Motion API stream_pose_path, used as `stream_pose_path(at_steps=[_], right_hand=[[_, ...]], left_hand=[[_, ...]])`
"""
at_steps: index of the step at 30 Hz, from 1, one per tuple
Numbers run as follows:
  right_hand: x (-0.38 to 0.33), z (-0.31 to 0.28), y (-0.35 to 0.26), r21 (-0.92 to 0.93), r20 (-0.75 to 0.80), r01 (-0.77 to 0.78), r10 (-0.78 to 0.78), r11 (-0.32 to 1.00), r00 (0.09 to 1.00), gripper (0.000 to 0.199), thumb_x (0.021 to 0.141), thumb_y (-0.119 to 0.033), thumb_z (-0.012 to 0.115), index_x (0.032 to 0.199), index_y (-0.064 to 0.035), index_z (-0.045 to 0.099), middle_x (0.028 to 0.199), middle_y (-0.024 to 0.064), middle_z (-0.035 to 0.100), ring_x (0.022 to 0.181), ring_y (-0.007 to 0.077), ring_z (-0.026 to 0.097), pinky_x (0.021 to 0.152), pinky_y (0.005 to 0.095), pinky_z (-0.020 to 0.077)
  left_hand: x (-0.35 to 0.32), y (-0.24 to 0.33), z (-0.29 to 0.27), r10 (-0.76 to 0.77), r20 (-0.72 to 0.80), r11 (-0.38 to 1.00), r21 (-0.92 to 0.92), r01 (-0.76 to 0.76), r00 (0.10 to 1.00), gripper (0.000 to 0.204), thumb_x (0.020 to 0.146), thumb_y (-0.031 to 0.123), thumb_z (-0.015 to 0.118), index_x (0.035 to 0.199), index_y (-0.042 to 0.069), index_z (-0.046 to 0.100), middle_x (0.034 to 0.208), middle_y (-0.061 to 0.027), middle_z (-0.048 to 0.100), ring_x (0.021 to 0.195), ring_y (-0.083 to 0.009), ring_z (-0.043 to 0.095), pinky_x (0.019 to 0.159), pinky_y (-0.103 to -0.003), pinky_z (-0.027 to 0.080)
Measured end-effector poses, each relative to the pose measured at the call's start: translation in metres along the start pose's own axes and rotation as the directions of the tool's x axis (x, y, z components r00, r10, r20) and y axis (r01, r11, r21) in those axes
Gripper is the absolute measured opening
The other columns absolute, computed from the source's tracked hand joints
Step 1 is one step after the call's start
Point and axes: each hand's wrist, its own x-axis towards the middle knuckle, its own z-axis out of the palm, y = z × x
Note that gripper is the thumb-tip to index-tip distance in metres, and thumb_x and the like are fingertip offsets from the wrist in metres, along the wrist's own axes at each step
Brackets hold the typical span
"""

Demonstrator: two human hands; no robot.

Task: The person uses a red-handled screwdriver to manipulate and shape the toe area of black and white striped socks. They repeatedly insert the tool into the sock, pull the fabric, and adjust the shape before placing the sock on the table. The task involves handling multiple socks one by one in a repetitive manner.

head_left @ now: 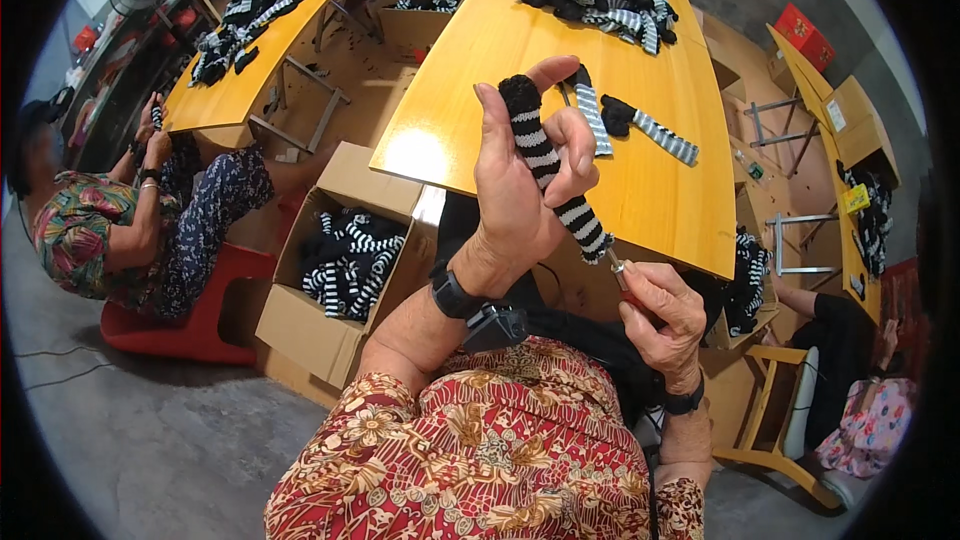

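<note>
While the left hand (525,180) is clamped on a black-and-white striped knitted sock (552,172) raised over the yellow wooden table (480,90), the right hand (662,318), closed on a small red-handled metal tool (621,275) at the sock's lower end, risks snagging the knit or nicking fingers if it slips, esp. w/ so little clearance.
</note>
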Motion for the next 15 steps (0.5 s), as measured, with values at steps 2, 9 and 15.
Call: stream_pose_path(at_steps=[2,9,15], right_hand=[[0.000,-0.002,-0.002,0.028,0.012,-0.028,0.028,0.999,1.000,0.042,0.071,0.010,0.064,0.112,0.0006,0.067,0.099,0.0127,0.066,0.079,0.0191,0.065,0.067,0.0266,0.0517],[0.008,0.001,-0.012,0.034,-0.007,-0.099,0.099,0.995,0.995,0.040,0.073,0.009,0.064,0.112,0.0023,0.067,0.098,0.0124,0.065,0.081,0.0188,0.064,0.070,0.0264,0.0513],[0.010,0.005,-0.011,0.039,-0.039,-0.149,0.150,0.988,0.988,0.037,0.075,0.008,0.064,0.111,0.0029,0.067,0.098,0.0109,0.064,0.081,0.0166,0.063,0.070,0.0256,0.0508]], left_hand=[[-0.001,0.003,0.002,-0.025,0.034,0.999,0.022,0.024,0.999,0.068,0.100,0.059,0.016,0.136,0.006,0.039,0.064,-0.0042,0.050,0.040,-0.0049,0.027,0.041,-0.020,0.025],[-0.006,-0.013,0.002,-0.064,-0.012,0.998,0.004,0.064,0.998,0.075,0.095,0.067,0.016,0.136,0.008,0.038,0.064,-0.0055,0.054,0.040,-0.0060,0.030,0.041,-0.019,0.026],[-0.014,-0.027,0.002,-0.130,-0.027,0.978,0.159,0.132,0.991,0.063,0.100,0.057,0.021,0.137,0.008,0.035,0.061,-0.0018,0.052,0.040,-0.0033,0.031,0.041,-0.017,0.029]])
